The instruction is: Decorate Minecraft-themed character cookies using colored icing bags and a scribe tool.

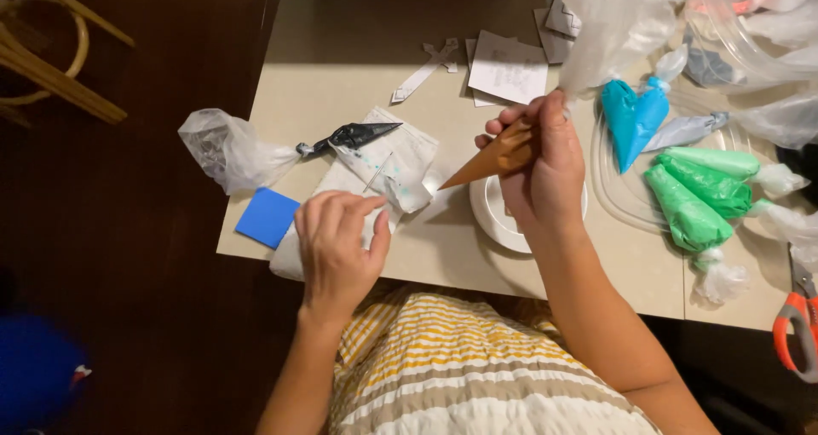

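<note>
While the right hand (pixel 545 167) reaches up over the beige tabletop (pixel 358 51) with its forearm running diagonally from the lower right, its fingers are curled tight around the wide end of a brown cone-shaped piping bag (pixel 497 156), thumb pressed on top and the bag's pointed tip aimed down and to the left. That tip hangs just above the edge of a round white plate (pixel 494 218), which sits partly hidden under the wrist. The left hand (pixel 336 243) comes straight up from the bottom of the view, palm down, fingers bent and drawn together, pinching a thin metal pin (pixel 379 172) between thumb and forefinger; the pin slants up to the right across a crumpled white paper towel (pixel 400 158) marked with small teal dots. Just left of that hand lies a flat blue square card (pixel 267 217), and beyond it a black-filled clear plastic piping bag (pixel 256 149) lies with its dark tip pointing right. To the right of the plate rest a bright blue piping bag (pixel 632 120) and two green piping bags (pixel 694 201), close together on clear plastic. Orange-handled scissors (pixel 797 328) lie at the far right edge. A yellow and white striped shirt (pixel 452 367) fills the lower middle.
</note>
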